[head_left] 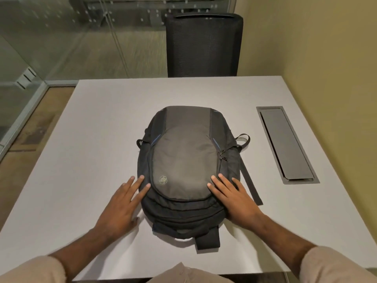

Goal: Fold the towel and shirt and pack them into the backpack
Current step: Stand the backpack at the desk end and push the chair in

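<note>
Single view only, head-worn wide-angle camera. Looks forward and steeply down from the near edge of the tabletop point(98, 123), close enough that both forearms enter from the bottom corners. Backpack point(184, 160) sits near centre frame, left hand point(120, 203) and right hand point(234, 197) just below it. Far side shows a chair point(204, 45) and glass wall point(61, 37). Edges bend from lens distortion.

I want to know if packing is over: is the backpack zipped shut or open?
Shut, as far as shows. The backpack lies flat on the table, no gap in view, zipper pulls together at one side.
</note>
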`<action>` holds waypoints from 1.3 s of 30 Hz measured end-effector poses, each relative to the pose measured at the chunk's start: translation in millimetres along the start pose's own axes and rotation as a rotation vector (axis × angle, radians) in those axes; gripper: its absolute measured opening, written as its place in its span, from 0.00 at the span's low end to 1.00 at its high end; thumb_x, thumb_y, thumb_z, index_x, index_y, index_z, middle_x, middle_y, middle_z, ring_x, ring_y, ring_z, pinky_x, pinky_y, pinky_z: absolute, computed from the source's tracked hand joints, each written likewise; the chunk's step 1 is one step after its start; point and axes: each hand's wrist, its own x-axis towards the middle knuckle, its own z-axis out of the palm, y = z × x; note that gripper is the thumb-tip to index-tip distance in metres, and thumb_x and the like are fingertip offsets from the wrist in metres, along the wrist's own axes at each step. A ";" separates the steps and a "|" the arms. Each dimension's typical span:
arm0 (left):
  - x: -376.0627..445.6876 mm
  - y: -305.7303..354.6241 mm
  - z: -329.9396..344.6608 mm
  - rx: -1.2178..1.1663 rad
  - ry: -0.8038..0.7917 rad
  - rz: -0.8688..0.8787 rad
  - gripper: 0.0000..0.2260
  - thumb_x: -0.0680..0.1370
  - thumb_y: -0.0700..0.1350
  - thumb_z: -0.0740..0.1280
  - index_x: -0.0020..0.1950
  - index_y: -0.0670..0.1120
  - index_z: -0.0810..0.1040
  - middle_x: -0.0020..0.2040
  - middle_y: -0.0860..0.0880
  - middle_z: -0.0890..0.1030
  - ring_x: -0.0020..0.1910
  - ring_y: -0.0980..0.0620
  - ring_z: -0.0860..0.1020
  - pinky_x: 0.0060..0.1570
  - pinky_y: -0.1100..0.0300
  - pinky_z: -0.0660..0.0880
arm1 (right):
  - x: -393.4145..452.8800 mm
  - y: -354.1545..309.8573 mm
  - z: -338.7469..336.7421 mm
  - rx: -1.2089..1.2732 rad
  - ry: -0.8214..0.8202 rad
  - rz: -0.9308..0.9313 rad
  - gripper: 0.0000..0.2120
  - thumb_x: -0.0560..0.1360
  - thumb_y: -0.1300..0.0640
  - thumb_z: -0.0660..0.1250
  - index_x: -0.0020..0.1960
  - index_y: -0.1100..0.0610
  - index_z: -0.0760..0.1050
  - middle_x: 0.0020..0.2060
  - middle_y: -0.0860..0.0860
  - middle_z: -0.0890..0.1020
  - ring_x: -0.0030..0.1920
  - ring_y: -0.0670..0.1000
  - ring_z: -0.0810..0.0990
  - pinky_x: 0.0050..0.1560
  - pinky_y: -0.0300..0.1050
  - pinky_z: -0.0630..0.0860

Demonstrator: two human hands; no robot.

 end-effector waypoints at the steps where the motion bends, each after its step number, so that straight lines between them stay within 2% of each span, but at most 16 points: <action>1: 4.5 2.2 4.0 -0.023 0.011 0.004 0.55 0.59 0.50 0.80 0.80 0.49 0.56 0.81 0.44 0.53 0.78 0.40 0.57 0.73 0.48 0.57 | 1.9 -2.0 -2.2 -0.001 -0.002 0.006 0.49 0.61 0.57 0.76 0.78 0.52 0.59 0.77 0.52 0.62 0.76 0.56 0.62 0.71 0.55 0.51; 4: 16.5 7.4 9.2 -0.067 0.061 0.055 0.53 0.59 0.53 0.79 0.80 0.49 0.56 0.81 0.45 0.53 0.78 0.39 0.58 0.72 0.49 0.61 | 6.2 -2.3 -13.0 0.075 0.035 0.018 0.40 0.60 0.61 0.73 0.71 0.50 0.70 0.71 0.51 0.73 0.69 0.54 0.74 0.68 0.52 0.54; 9: 30.0 -7.3 3.2 -0.115 0.137 0.092 0.50 0.59 0.56 0.80 0.78 0.51 0.62 0.79 0.46 0.59 0.77 0.40 0.60 0.68 0.45 0.69 | 9.4 -8.6 -36.2 0.350 0.083 0.119 0.33 0.65 0.63 0.65 0.69 0.46 0.73 0.72 0.43 0.71 0.71 0.49 0.70 0.66 0.41 0.51; 12: 38.0 -26.8 -19.6 -0.228 0.238 0.118 0.36 0.66 0.49 0.74 0.73 0.55 0.69 0.77 0.51 0.64 0.77 0.44 0.60 0.67 0.43 0.70 | 13.3 -19.7 -60.7 0.441 0.204 0.156 0.29 0.66 0.62 0.64 0.66 0.46 0.76 0.66 0.41 0.77 0.64 0.46 0.76 0.59 0.38 0.56; 14: 43.8 -42.2 -45.9 -0.303 0.327 0.162 0.28 0.67 0.44 0.69 0.68 0.54 0.75 0.75 0.53 0.69 0.77 0.46 0.62 0.67 0.48 0.69 | 18.3 -27.9 -84.1 0.486 0.258 0.175 0.27 0.67 0.61 0.63 0.64 0.46 0.77 0.61 0.39 0.80 0.59 0.47 0.77 0.57 0.42 0.60; 17: 56.2 -58.5 -93.5 -0.413 0.417 0.235 0.23 0.66 0.39 0.67 0.61 0.50 0.81 0.70 0.55 0.75 0.74 0.50 0.66 0.68 0.54 0.69 | 24.8 -37.5 -126.0 0.549 0.304 0.180 0.20 0.67 0.59 0.63 0.56 0.44 0.78 0.49 0.41 0.83 0.50 0.48 0.78 0.54 0.50 0.68; 20: 67.5 -67.8 -141.5 -0.511 0.489 0.282 0.24 0.66 0.44 0.64 0.63 0.49 0.80 0.65 0.67 0.75 0.69 0.62 0.70 0.67 0.60 0.69 | 29.6 -38.2 -172.8 0.672 0.322 0.197 0.10 0.63 0.58 0.60 0.42 0.48 0.74 0.36 0.41 0.78 0.39 0.48 0.76 0.42 0.49 0.72; 22: 72.7 -66.8 -174.8 -0.559 0.538 0.302 0.26 0.65 0.46 0.64 0.64 0.51 0.80 0.62 0.77 0.72 0.62 0.68 0.73 0.64 0.68 0.69 | 32.9 -36.2 -207.1 0.769 0.329 0.236 0.09 0.63 0.61 0.61 0.39 0.48 0.72 0.34 0.42 0.77 0.37 0.48 0.77 0.39 0.45 0.73; 23: 73.4 -64.7 -191.2 -0.605 0.537 0.293 0.27 0.64 0.45 0.64 0.63 0.57 0.80 0.60 0.77 0.73 0.59 0.68 0.75 0.61 0.69 0.70 | 34.3 -34.7 -223.1 0.801 0.337 0.250 0.10 0.63 0.63 0.62 0.39 0.49 0.72 0.33 0.42 0.77 0.37 0.46 0.77 0.39 0.42 0.72; 25: 76.1 -59.9 -221.0 -0.692 0.512 0.265 0.25 0.63 0.46 0.62 0.55 0.69 0.78 0.52 0.69 0.80 0.52 0.66 0.79 0.53 0.68 0.74 | 34.7 -30.8 -250.2 0.848 0.344 0.265 0.09 0.67 0.66 0.64 0.41 0.53 0.75 0.34 0.43 0.78 0.38 0.43 0.76 0.40 0.40 0.72; 27: 82.0 -58.4 -239.7 -0.787 0.499 0.238 0.17 0.64 0.50 0.62 0.50 0.60 0.81 0.45 0.55 0.84 0.45 0.56 0.81 0.44 0.61 0.76 | 33.8 -26.3 -270.7 0.889 0.341 0.287 0.07 0.70 0.67 0.67 0.46 0.58 0.78 0.38 0.50 0.81 0.42 0.45 0.78 0.45 0.48 0.75; 29: 88.3 -55.8 -252.3 -0.893 0.495 0.258 0.15 0.65 0.53 0.66 0.48 0.51 0.81 0.40 0.47 0.83 0.40 0.53 0.78 0.40 0.58 0.75 | 33.3 -22.5 -285.2 0.931 0.341 0.308 0.08 0.70 0.64 0.70 0.49 0.60 0.79 0.45 0.58 0.82 0.46 0.50 0.79 0.51 0.54 0.77; 32: 99.9 -53.6 -263.4 -0.988 0.438 0.238 0.15 0.65 0.56 0.68 0.47 0.50 0.83 0.40 0.49 0.85 0.40 0.57 0.78 0.43 0.58 0.77 | 35.3 -17.9 -297.3 1.011 0.342 0.338 0.11 0.69 0.59 0.72 0.50 0.60 0.80 0.47 0.60 0.83 0.47 0.49 0.79 0.51 0.51 0.77; 35: 115.8 -57.2 -261.2 -1.052 0.378 0.193 0.15 0.68 0.55 0.70 0.49 0.47 0.83 0.45 0.46 0.86 0.45 0.51 0.80 0.53 0.46 0.77 | 42.4 -11.6 -293.4 1.061 0.366 0.403 0.07 0.72 0.60 0.73 0.49 0.61 0.79 0.43 0.56 0.82 0.45 0.49 0.79 0.50 0.50 0.76; 37: 124.0 -52.5 -256.1 -1.119 0.385 0.125 0.06 0.73 0.48 0.73 0.49 0.51 0.84 0.46 0.50 0.86 0.47 0.51 0.81 0.52 0.49 0.77 | 49.9 -9.3 -282.4 1.106 0.446 0.471 0.07 0.72 0.60 0.74 0.48 0.59 0.80 0.42 0.53 0.83 0.44 0.49 0.80 0.49 0.48 0.76; 39: 131.1 -44.0 -250.1 -1.173 0.430 0.046 0.07 0.77 0.42 0.71 0.48 0.56 0.82 0.46 0.55 0.86 0.49 0.51 0.81 0.51 0.53 0.76 | 58.7 -8.9 -267.1 1.150 0.580 0.553 0.08 0.72 0.57 0.75 0.50 0.57 0.80 0.44 0.52 0.85 0.46 0.49 0.81 0.50 0.47 0.77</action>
